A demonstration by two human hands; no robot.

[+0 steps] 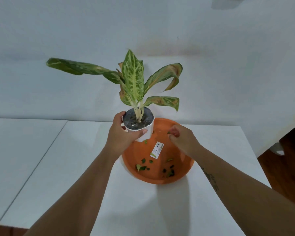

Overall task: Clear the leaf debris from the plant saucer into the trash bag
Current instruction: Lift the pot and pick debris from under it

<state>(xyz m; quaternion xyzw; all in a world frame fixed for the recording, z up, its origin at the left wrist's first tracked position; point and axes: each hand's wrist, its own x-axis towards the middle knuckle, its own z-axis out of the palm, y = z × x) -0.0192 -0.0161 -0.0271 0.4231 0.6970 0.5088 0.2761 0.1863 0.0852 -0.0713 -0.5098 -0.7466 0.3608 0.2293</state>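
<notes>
A round orange saucer sits on the white table. Small green leaf bits lie scattered across its near half, around a white label stuck to its floor. A white pot with a variegated plant stands at the saucer's far left, tilted slightly. My left hand grips the pot's rim and side. My right hand hovers over the saucer's right part, fingertips pinched on a small green leaf bit. No trash bag is in view.
The white table has a seam on the left where a second tabletop adjoins. A pale wall rises directly behind. Dark wooden floor shows past the table's right edge, with a white object on it.
</notes>
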